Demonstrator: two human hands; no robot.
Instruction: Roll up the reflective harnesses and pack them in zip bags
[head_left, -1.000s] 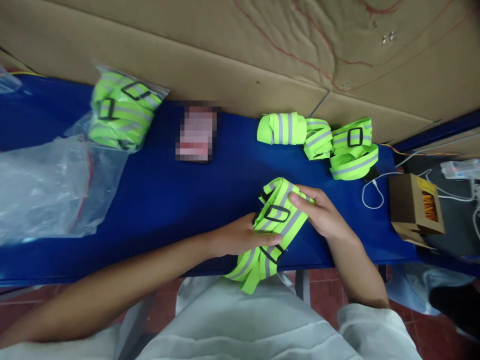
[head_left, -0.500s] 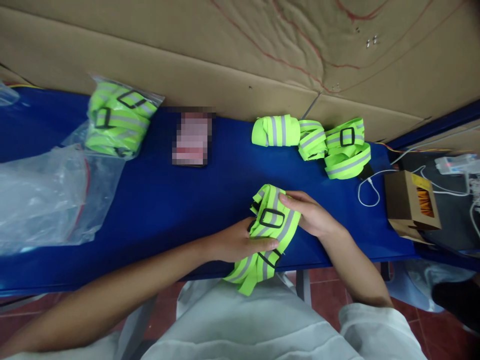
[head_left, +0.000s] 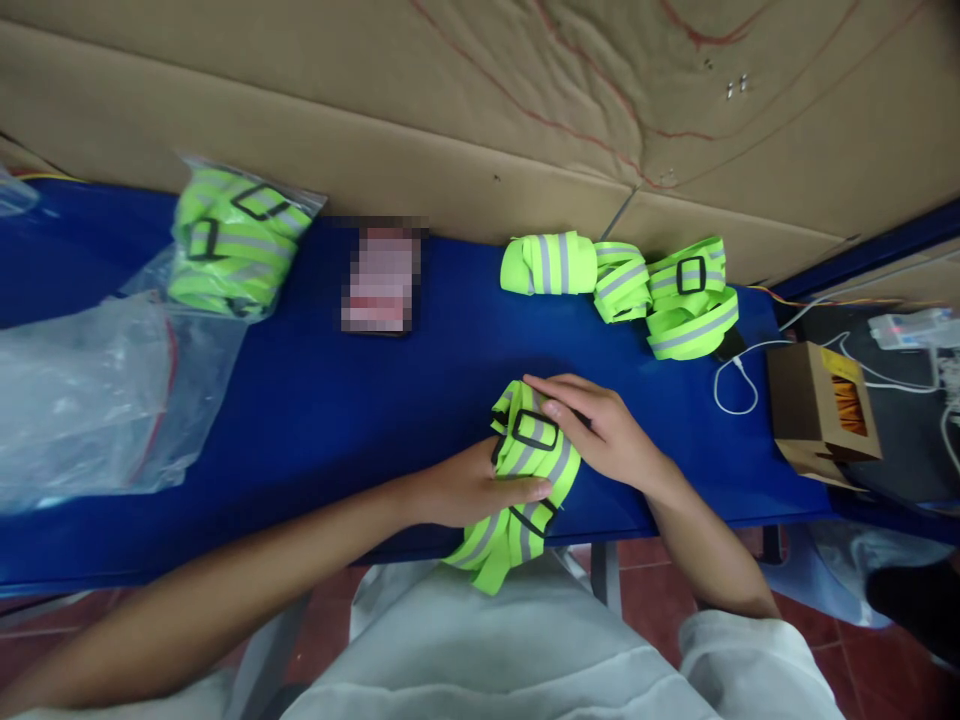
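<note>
A neon-yellow reflective strap with grey stripes and black buckles is bunched over the table's front edge. My left hand is closed around its left side, thumb across the front and the other fingers hidden behind. My right hand grips the upper right of the bundle, its fingers over the top fold and the thumb near the upper buckle. Loose ends of the strap hang down toward my lap.
Rolled reflective straps line the back of the blue table. A bagged strap bundle and clear plastic bags lie left. A blurred-out flat item lies between. At right are a white cable and a cardboard box.
My right hand has moved left and folded its fingers over the top of the strap bundle. The bundle's upper part has shifted slightly left. My left hand keeps its hold.
</note>
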